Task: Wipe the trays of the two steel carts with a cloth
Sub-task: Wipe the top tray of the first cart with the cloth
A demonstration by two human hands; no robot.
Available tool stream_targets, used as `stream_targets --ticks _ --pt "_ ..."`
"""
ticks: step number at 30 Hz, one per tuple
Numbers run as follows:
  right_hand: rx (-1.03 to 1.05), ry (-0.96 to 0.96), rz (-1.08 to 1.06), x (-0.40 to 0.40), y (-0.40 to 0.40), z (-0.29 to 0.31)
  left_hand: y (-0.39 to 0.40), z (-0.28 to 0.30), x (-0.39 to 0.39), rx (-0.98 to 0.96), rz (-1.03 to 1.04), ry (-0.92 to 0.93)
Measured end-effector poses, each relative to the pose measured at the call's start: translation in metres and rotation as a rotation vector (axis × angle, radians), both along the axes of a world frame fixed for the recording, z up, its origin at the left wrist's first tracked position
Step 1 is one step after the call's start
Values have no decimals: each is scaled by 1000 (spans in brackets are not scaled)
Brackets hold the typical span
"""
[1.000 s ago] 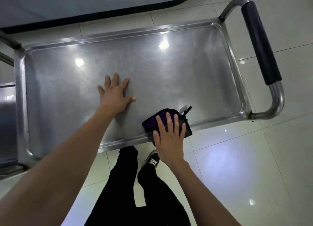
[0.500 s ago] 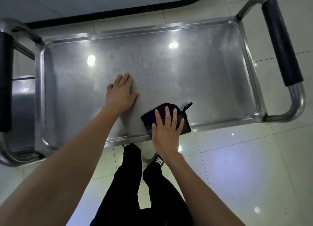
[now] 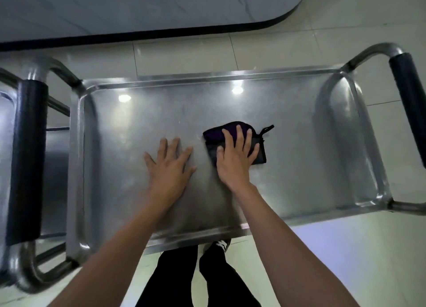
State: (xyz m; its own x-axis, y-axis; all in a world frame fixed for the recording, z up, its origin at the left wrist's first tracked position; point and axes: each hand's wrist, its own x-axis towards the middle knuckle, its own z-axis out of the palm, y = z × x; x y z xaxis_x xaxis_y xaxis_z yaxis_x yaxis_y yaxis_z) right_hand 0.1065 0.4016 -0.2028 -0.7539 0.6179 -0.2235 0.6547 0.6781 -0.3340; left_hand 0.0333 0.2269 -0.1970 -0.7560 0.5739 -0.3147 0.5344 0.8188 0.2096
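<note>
- Right hand [image 3: 236, 155] is pressing flat, fingers spread, on the dark cloth [image 3: 232, 142], which is sliding from the near rim toward the middle of the tray [image 3: 288, 150].
- Left hand [image 3: 169, 166], fingers apart, is bracing on the tray beside the cloth.
- Wiping is likely reaching fresh steel; the far rim looks unwiped.

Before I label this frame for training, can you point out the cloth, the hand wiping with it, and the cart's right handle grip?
cloth [image 3: 213, 132], head view, purple upper fold left of the fingers.
right hand [image 3: 235, 159], head view, back of the hand.
handle grip [image 3: 409, 101], head view, middle of the black sleeve.
</note>
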Motion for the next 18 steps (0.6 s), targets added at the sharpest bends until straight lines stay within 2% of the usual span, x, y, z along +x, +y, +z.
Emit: stream_targets --ticks 5,11,18 --pt "57 0 3 -98 23 -3 -2 6 -6 -18 -48 -58" --pt "72 -25 15 -187 53 -5 -8 8 -7 3 -133 -2" --pt "40 -22 66 -183 61 1 -1 4 -11 -34 -167 -9"
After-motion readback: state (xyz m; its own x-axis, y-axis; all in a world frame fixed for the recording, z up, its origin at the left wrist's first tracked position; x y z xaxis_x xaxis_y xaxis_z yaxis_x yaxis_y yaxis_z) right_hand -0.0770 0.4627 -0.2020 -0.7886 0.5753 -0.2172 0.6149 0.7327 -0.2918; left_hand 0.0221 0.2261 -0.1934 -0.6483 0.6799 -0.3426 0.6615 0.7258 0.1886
